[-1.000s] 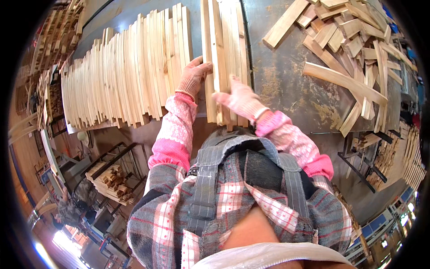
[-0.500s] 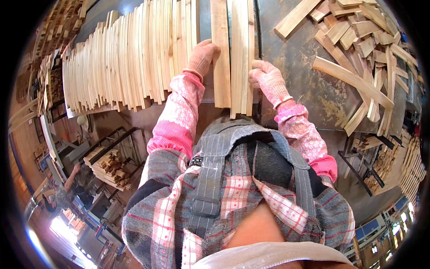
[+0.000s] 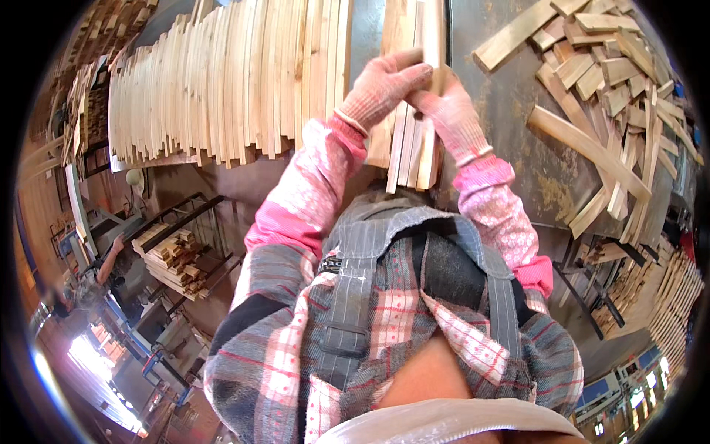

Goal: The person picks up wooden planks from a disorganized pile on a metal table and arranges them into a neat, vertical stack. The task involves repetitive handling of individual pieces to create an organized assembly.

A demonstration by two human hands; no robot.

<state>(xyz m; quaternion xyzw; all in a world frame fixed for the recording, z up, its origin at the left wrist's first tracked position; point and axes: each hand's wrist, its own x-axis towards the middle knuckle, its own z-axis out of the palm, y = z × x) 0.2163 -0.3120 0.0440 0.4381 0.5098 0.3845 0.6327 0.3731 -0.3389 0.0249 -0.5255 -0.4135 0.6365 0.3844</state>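
Note:
Both hands wear pale pink work gloves and meet over a few narrow wooden strips on the metal table. My left hand (image 3: 384,87) reaches across from the left, with thumb and fingers closed on the rightmost wooden strip (image 3: 429,159). My right hand (image 3: 451,115) is closed around the same strip from its right side; some of its fingertips are hidden. Thinner wooden strips (image 3: 404,159) lie close beside it, their near ends jutting past the table edge. Left of these lies a wider flat board (image 3: 379,144), partly under my left forearm and hand.
A long row of wooden strips (image 3: 222,89) stands side by side at the left. Short offcuts (image 3: 592,74) are heaped on the metal table (image 3: 510,140) at the right, with a curved piece (image 3: 588,152) nearest. A stack of wood (image 3: 174,263) sits on a rack at lower left.
My left hand has moved right, off the wide board and onto the narrow strips. My right hand has moved up beside it and closed on the rightmost strip. The view has shifted slightly.

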